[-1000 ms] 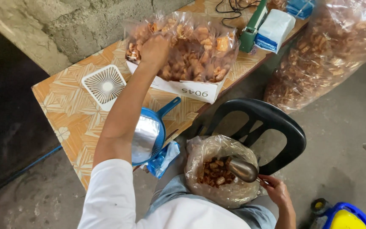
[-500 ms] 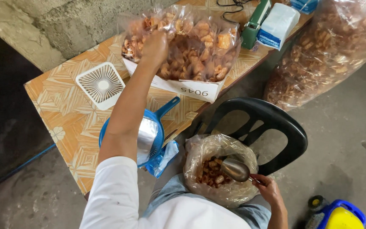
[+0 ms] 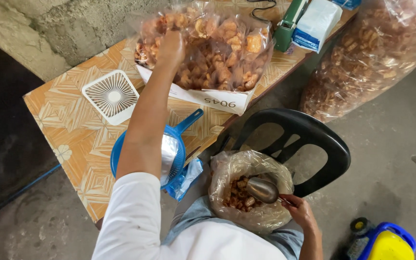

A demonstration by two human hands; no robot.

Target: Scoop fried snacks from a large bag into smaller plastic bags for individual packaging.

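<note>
My left hand [image 3: 170,48] is stretched out to a white cardboard box [image 3: 203,97] on the table, gripping one of the clear packets of fried snacks [image 3: 217,53] piled in it. My right hand [image 3: 297,212] holds the handle of a metal scoop [image 3: 262,189], whose bowl sits inside a clear plastic bag of fried snacks [image 3: 249,192] resting on my lap. The bag's mouth is open.
On the patterned table [image 3: 83,130] lie a white square fan [image 3: 111,96], a blue strainer [image 3: 176,144] with a silver pouch in it, a green sealer [image 3: 291,21] and a white packet. A black plastic chair [image 3: 309,139], a huge snack bag [image 3: 367,53] and a blue-yellow container [image 3: 386,243] stand on the floor.
My left hand has shifted slightly left on the packets in the box. My right hand has drawn the scoop a little lower and closer inside the bag.
</note>
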